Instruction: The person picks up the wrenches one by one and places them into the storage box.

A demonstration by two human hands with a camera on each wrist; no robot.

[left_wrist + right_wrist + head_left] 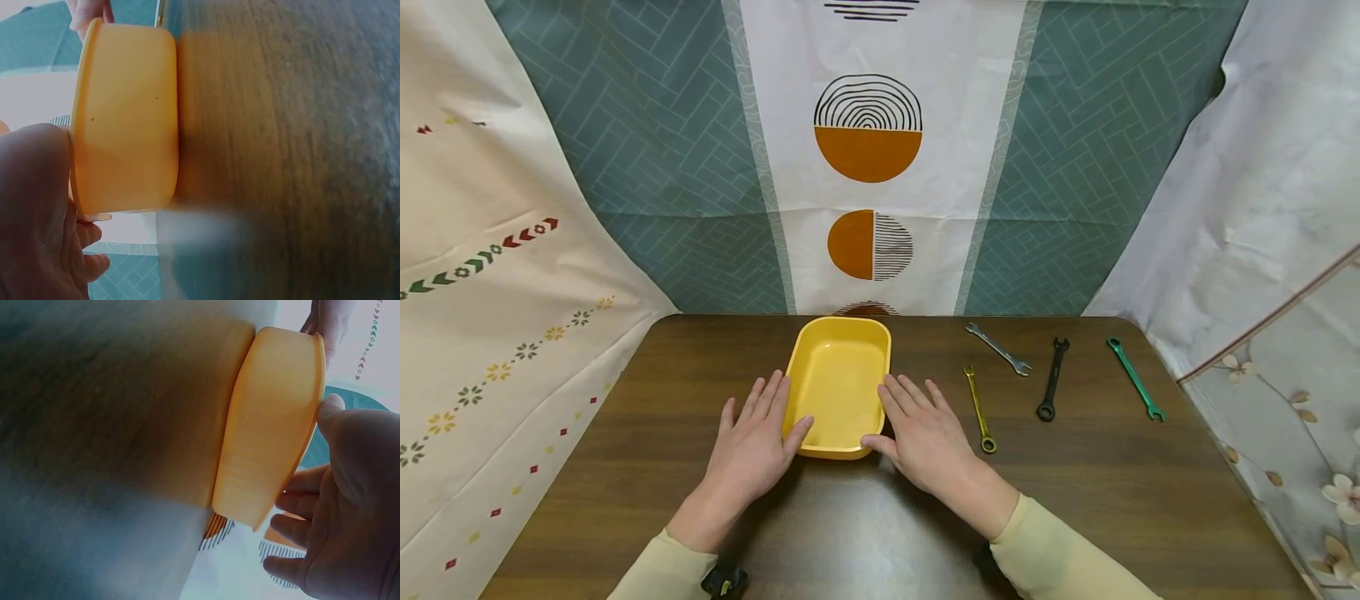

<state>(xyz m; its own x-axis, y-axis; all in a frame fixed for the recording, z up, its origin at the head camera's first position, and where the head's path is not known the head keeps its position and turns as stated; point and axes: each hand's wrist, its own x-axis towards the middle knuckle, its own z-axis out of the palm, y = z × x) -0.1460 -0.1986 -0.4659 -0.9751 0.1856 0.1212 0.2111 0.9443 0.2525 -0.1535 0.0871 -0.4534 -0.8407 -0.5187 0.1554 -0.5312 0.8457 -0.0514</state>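
A yellow rectangular plastic tray [838, 392] sits on the wooden table, its rim facing up. My left hand [752, 446] lies along its left side, fingers straight and pointing away, thumb over the near left corner. On the other side my right hand [925, 437] rests its straight fingertips at the right rim, with the thumb at the near right corner. In the left wrist view the side wall of the tray [128, 119] stands on the table beside my hand. The right wrist view shows my thumb [331, 406] touching the rim.
Right of the tray lie several wrenches: a silver one [998, 349], a yellow-gold one [977, 408], a black one [1053, 379] and a green one [1136, 379]. Patterned cloths [662, 167] hang behind the table and at both sides. The table's far edge [737, 317] is just behind the tray.
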